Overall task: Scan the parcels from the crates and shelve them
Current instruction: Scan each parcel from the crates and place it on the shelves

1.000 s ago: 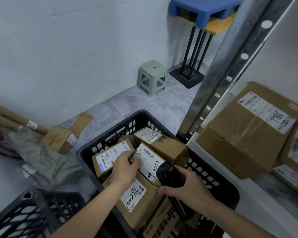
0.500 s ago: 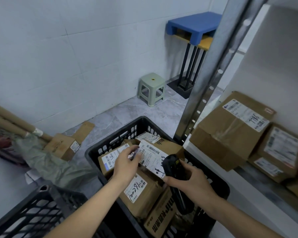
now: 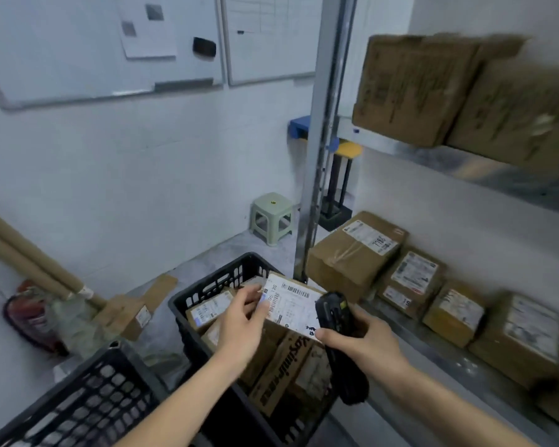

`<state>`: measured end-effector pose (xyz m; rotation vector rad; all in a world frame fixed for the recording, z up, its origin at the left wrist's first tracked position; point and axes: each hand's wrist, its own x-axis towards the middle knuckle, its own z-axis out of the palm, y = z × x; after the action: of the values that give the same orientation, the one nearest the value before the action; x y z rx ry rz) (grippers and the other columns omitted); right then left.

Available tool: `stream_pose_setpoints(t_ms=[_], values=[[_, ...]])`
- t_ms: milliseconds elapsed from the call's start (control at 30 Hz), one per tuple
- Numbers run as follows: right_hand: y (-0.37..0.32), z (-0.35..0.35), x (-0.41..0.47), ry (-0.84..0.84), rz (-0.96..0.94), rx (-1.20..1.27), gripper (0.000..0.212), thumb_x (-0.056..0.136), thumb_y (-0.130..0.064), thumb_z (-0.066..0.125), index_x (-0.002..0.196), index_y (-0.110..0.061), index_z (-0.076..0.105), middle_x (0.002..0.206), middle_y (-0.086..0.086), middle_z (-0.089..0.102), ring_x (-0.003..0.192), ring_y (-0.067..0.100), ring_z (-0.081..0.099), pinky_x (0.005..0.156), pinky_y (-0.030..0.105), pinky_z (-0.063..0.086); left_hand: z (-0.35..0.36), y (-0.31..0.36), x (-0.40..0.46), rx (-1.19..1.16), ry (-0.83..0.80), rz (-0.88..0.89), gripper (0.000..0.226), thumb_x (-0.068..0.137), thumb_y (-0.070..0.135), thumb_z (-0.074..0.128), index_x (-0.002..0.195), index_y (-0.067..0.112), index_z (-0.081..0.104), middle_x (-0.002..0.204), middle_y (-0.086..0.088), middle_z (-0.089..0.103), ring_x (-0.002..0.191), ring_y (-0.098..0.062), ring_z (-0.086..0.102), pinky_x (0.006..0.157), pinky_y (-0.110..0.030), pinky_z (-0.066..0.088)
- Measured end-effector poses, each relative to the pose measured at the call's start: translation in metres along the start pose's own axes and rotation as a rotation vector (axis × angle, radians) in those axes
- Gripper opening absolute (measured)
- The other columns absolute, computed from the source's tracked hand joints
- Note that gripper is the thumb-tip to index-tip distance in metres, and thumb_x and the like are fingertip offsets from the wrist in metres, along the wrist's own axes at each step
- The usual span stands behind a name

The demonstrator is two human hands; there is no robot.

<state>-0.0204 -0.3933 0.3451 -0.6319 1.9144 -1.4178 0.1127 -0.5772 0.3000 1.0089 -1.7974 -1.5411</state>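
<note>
Head view: both forearms reach forward above the black crate (image 3: 188,301). The left hand (image 3: 242,324) pinches the labelled parcel (image 3: 291,304) by its left edge, lifted above the crate's boxes. The right hand (image 3: 365,343), fingers curled, grips the black scanner (image 3: 336,321) touching the parcel's right side.

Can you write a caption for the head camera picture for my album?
Left hand lifts a labelled parcel over the black crate while the right hand holds a scanner.
</note>
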Motion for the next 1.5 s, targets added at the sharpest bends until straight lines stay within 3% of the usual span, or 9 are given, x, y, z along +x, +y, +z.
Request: stream_pose_setpoints(t_ms=[133, 333, 533, 667, 833, 1033, 1233, 1400, 1500], values=[[-0.033, -0.042, -0.074, 0.031, -0.024, 0.029, 0.038, 0.075, -0.014, 0.093, 0.1, -0.033, 0.071, 0.081, -0.024, 0.077, 0.077, -0.003, 0.074, 0.062, 0.008, 0.051, 0.017, 0.049, -0.058, 0.06, -0.016, 0.063, 0.028, 0.099, 0.024, 0.061, 0.127, 0.026, 0.065, 0.125, 0.01, 0.064, 0.116, -0.004, 0.059, 0.102, -0.03, 0.049], [-0.086, -0.105, -0.178, 0.11, -0.07, -0.008, 0.039, 0.076, -0.021, 0.093, 0.111, -0.023, 0.077, 0.091, -0.012, 0.081, 0.081, 0.002, 0.076, 0.066, 0.011, 0.051, 0.044, 0.138, -0.139, -0.027, -0.148, 0.14, 0.015, 0.095, 0.019, 0.068, 0.105, 0.028, 0.062, 0.108, 0.008, 0.071, 0.106, -0.01, 0.066, 0.091, -0.026, 0.052], [-0.132, -0.156, -0.273, 0.189, -0.103, -0.09, 0.039, 0.076, -0.029, 0.093, 0.11, -0.03, 0.075, 0.086, -0.015, 0.079, 0.076, 0.0, 0.075, 0.063, 0.009, 0.05, 0.055, 0.206, -0.202, 0.081, -0.346, 0.236, 0.052, 0.091, 0.026, 0.073, 0.131, 0.052, 0.052, 0.111, 0.008, 0.069, 0.105, -0.008, 0.065, 0.092, -0.033, 0.056], [-0.148, -0.179, -0.344, 0.254, -0.102, -0.117, 0.034, 0.078, -0.022, 0.091, 0.108, -0.029, 0.076, 0.086, -0.009, 0.08, 0.074, 0.003, 0.074, 0.064, 0.014, 0.054, 0.061, 0.242, -0.252, 0.082, -0.462, 0.301, 0.055, 0.089, 0.023, 0.075, 0.123, 0.059, 0.052, 0.106, 0.005, 0.071, 0.102, -0.01, 0.067, 0.087, -0.029, 0.058], [-0.155, -0.19, -0.427, 0.336, -0.124, -0.213, 0.039, 0.073, -0.032, 0.092, 0.109, -0.033, 0.077, 0.096, -0.008, 0.08, 0.091, 0.017, 0.077, 0.085, 0.034, 0.063, 0.067, 0.274, -0.32, -0.005, -0.481, 0.324, 0.044, 0.078, 0.024, 0.084, 0.109, 0.044, 0.059, 0.111, 0.004, 0.071, 0.105, -0.017, 0.069, 0.083, -0.045, 0.062], [-0.157, -0.216, -0.511, 0.438, -0.128, -0.272, 0.043, 0.073, -0.029, 0.093, 0.112, -0.034, 0.076, 0.094, -0.013, 0.08, 0.084, 0.012, 0.076, 0.072, 0.022, 0.059, 0.095, 0.304, -0.389, -0.007, -0.525, 0.404, 0.038, 0.08, 0.017, 0.084, 0.107, 0.026, 0.058, 0.11, 0.003, 0.069, 0.092, -0.015, 0.072, 0.065, -0.026, 0.059], [-0.16, -0.266, -0.572, 0.51, -0.11, -0.282, 0.044, 0.072, -0.031, 0.094, 0.112, -0.034, 0.076, 0.095, -0.015, 0.079, 0.084, 0.008, 0.076, 0.071, 0.02, 0.058, 0.138, 0.33, -0.436, -0.002, -0.615, 0.402, 0.032, 0.078, 0.031, 0.086, 0.105, 0.031, 0.07, 0.105, 0.003, 0.073, 0.096, -0.015, 0.073, 0.084, -0.042, 0.062], [-0.152, -0.317, -0.604, 0.571, -0.052, -0.451, 0.048, 0.064, -0.048, 0.09, 0.109, -0.041, 0.075, 0.092, -0.021, 0.078, 0.084, 0.0, 0.073, 0.08, 0.026, 0.06, 0.186, 0.351, -0.48, -0.039, -0.643, 0.426, 0.03, 0.084, 0.019, 0.081, 0.112, 0.028, 0.072, 0.104, 0.001, 0.073, 0.086, -0.008, 0.073, 0.063, -0.022, 0.058], [-0.142, -0.345, -0.618, 0.609, 0.06, -0.662, 0.049, 0.053, -0.059, 0.081, 0.097, -0.039, 0.073, 0.082, -0.016, 0.076, 0.079, 0.003, 0.071, 0.076, 0.032, 0.061, 0.213, 0.358, -0.507, -0.005, -0.618, 0.469, 0.026, 0.086, 0.021, 0.079, 0.108, 0.033, 0.072, 0.102, 0.009, 0.072, 0.08, -0.007, 0.072, 0.057, -0.02, 0.056]])
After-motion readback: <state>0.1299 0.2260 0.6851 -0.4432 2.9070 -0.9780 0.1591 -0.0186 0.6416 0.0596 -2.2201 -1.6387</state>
